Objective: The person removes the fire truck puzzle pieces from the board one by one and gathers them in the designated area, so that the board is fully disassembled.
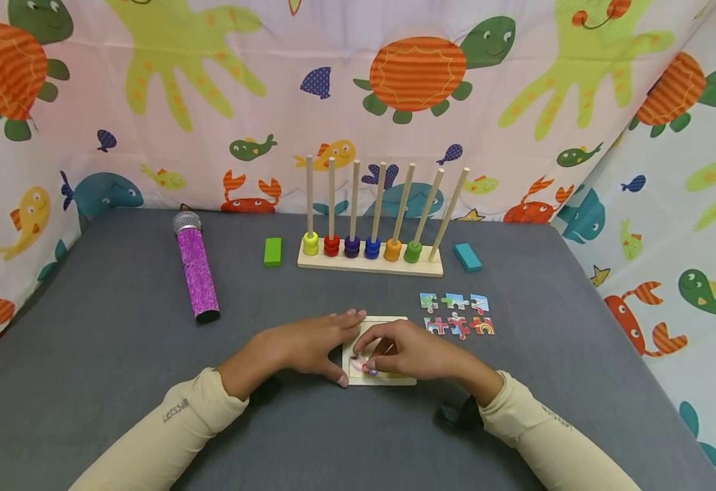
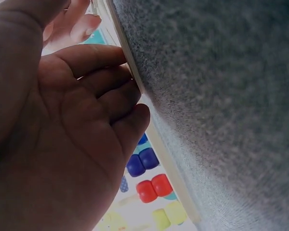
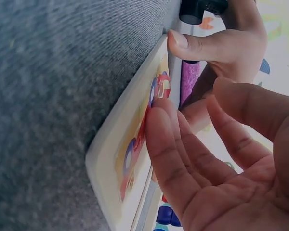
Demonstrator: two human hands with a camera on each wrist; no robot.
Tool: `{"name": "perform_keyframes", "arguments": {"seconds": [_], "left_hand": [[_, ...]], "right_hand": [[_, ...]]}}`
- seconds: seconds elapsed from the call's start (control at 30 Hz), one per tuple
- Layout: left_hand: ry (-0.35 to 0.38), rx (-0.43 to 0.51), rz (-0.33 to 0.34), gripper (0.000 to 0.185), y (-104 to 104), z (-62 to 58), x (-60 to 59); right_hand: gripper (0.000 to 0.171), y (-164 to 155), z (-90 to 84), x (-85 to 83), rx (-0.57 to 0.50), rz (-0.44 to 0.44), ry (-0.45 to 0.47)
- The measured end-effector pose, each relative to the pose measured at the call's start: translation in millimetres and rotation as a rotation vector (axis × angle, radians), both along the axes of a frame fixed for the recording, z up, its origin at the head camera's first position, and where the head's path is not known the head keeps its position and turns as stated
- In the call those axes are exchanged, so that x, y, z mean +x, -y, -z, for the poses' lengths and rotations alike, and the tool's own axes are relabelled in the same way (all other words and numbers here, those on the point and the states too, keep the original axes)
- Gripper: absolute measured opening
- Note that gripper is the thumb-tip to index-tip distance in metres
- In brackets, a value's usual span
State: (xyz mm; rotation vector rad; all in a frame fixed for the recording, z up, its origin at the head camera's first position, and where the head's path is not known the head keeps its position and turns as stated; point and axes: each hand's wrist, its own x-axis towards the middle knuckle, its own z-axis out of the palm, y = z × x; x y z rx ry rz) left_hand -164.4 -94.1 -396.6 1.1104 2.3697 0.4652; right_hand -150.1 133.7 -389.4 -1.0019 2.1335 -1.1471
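A small wooden puzzle board [image 1: 389,380] lies flat on the table in front of me. My left hand [image 1: 311,344] rests along its left side, thumb at the near corner and fingers at the far end. In the left wrist view those fingertips lie against the board's edge. My right hand [image 1: 416,349] is over the board with bent fingers. In the right wrist view its fingertips [image 3: 159,120] touch a red and purple vehicle picture [image 3: 130,159] set in the board, while the thumb stands apart. The right hand hides much of the board in the head view.
Several loose jigsaw pieces [image 1: 458,326] lie right of the board. Behind stands a wooden peg stacker [image 1: 370,266] with coloured beads, between a green block [image 1: 273,252] and a teal block [image 1: 468,257]. A glittery purple microphone [image 1: 197,273] lies at left. A printed curtain [image 1: 309,129] hangs behind.
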Motion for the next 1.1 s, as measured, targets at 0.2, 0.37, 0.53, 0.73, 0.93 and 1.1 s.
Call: {"name": "perform_keyframes", "arguments": {"seconds": [0.2,0.37,0.53,0.73,0.93,1.1], "left_hand": [[0.018,-0.003,-0.009,0.089,0,-0.9,0.7],[0.034,0.005,-0.024,0.087,1,-0.4,1.5],[0.033,0.016,-0.03,0.087,1,0.5,1.5],[0.02,0.017,-0.022,0.088,3,2.0,1.3],[-0.004,0.009,-0.014,0.088,3,-1.2,2.2],[-0.016,-0.002,-0.004,0.089,3,-2.8,3.3]], "right_hand": [[0.026,3,-1.3,3.6,0.026,0.017,-0.056],[0.025,7,-0.1,5.3,0.047,0.007,-0.152],[0.025,8,1.5,6.0,0.035,0.063,-0.146],[0.02,10,3.4,6.1,0.036,0.087,-0.108],[0.018,13,5.8,4.1,0.013,-0.019,-0.176],[0.018,13,8.0,4.8,0.033,-0.025,-0.193]]}}
